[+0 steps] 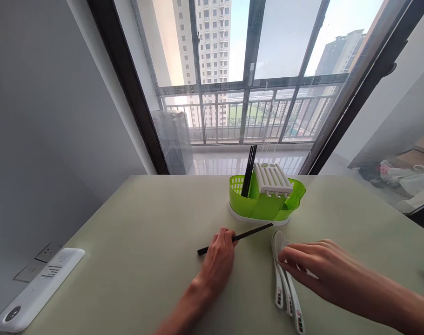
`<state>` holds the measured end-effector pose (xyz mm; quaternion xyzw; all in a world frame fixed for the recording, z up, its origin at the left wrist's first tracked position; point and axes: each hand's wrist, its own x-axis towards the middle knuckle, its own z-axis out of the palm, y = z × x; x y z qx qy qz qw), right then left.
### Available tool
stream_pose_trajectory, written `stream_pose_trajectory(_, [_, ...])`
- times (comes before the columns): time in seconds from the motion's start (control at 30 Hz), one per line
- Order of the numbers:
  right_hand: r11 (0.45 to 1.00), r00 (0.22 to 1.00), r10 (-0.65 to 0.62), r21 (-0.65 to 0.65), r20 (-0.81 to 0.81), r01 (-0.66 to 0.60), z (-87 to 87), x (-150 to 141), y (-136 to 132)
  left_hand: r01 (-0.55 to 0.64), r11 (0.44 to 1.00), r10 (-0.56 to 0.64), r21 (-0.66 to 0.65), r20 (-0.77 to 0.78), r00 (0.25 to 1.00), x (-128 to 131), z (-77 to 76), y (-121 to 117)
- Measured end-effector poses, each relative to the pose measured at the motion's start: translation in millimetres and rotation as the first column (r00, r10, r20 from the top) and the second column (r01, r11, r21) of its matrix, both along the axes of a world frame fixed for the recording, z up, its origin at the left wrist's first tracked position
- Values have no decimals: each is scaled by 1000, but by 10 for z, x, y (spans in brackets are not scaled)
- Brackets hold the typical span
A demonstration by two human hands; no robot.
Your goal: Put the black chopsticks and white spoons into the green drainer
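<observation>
My left hand [219, 251] is closed around dark chopsticks [255, 231], which lie slantwise just above or on the table in front of the holder. Over the bowls of several white spoons [285, 284] hovers my right hand [307, 260], fingers bent together; whether it touches them I cannot tell. The spoons lie side by side, handles toward me. A green utensil holder [245, 204] with a white slotted top [272, 178] stands beyond my hands. Several black chopsticks [249, 172] stand upright in its left compartment.
A pale table [156, 218] fills the foreground. On its left edge lies a long white device [40, 291] with a round dark button. Behind the table is a glass sliding door [248, 83] with a balcony railing. White bags [407, 174] lie on the floor at the right.
</observation>
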<state>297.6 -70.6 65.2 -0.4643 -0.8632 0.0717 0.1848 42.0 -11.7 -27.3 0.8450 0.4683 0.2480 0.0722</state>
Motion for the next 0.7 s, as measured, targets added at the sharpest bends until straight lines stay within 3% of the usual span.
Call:
stream_pose_trajectory(0.1, [983,1000,-10,-183,18,13,-108,-135,39,88,995,-75,-42,245,967,45,75,-83])
stream_pose_trajectory(0.2, [946,975,-161,-307,-156,107,-134,-264,94,178,983,-138,-47,446,884,81,155,-158])
stream_pose_trajectory(0.27, [923,928,-224,-369,-297,105,-56,-345,120,232,973,-184,-23,532,826,98,200,-192])
stream_pose_trajectory(0.37, [950,866,-189,-309,-462,43,167,-463,134,284,958,-205,-31,617,760,117,257,-220])
stream_pose_trajectory(0.5, [986,872,-12,-151,-489,-71,419,-573,153,395,893,-123,-216,727,676,137,353,-231])
stream_pose_trajectory(0.7, [975,911,73,-162,-407,-150,434,-582,228,510,768,-36,-388,769,638,91,453,-178])
